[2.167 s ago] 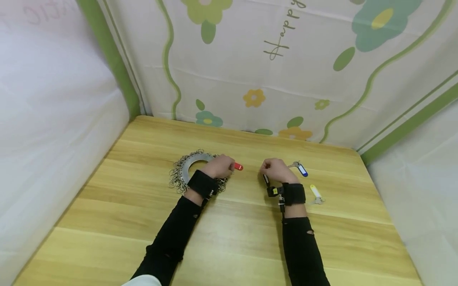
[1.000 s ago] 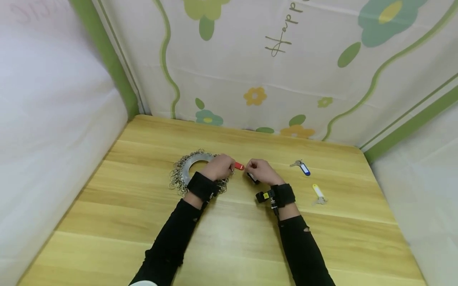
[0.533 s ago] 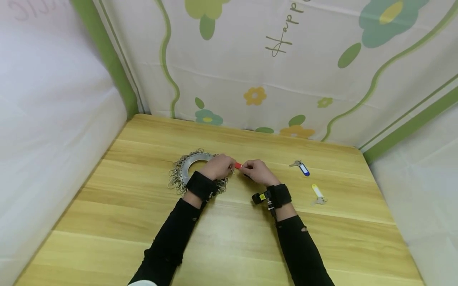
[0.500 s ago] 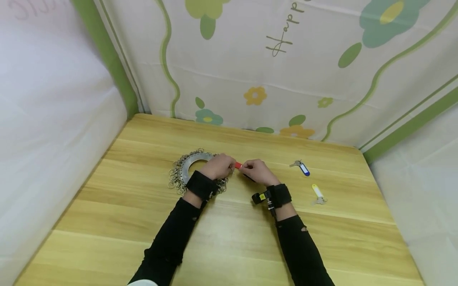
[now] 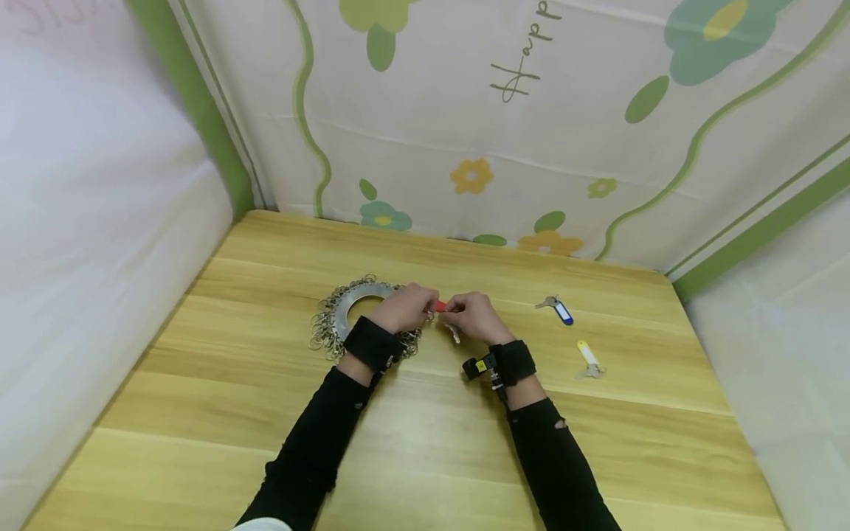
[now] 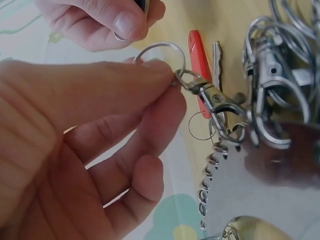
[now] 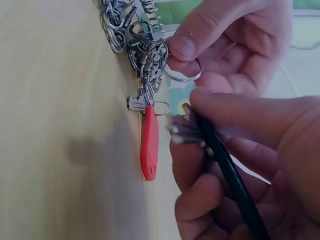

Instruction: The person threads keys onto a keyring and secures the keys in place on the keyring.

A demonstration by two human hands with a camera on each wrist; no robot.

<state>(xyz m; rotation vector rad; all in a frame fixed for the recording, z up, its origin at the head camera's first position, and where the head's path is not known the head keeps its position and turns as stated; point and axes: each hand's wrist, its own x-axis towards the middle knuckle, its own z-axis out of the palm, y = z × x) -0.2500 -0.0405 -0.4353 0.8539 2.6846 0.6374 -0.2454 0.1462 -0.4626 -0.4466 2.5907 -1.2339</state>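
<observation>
My left hand (image 5: 406,308) pinches a split ring (image 6: 175,47) between thumb and forefinger. That ring is linked to a metal swivel clasp (image 6: 215,97) on the round metal key holder (image 5: 343,316). Close on the right, my right hand (image 5: 477,317) holds a black key tag (image 7: 231,175) with thumb and fingers. A silver key (image 7: 184,129), blurred in the right wrist view, is at the tag's upper end, just short of the split ring. Below the left hand's fingers, a red key tag (image 7: 149,145) with its own key (image 6: 217,62) is by the holder's edge.
To the right on the wooden table (image 5: 412,457) lie a key with a blue tag (image 5: 563,313) and a key with a yellow tag (image 5: 586,352). Many clasps and rings (image 5: 324,324) fringe the holder. Fabric walls (image 5: 398,147) stand behind and at both sides.
My right hand has moved left with the black key tag, from near the blue-tagged key to the left hand. A key now shows below its fingers. My left hand has stayed at the holder.
</observation>
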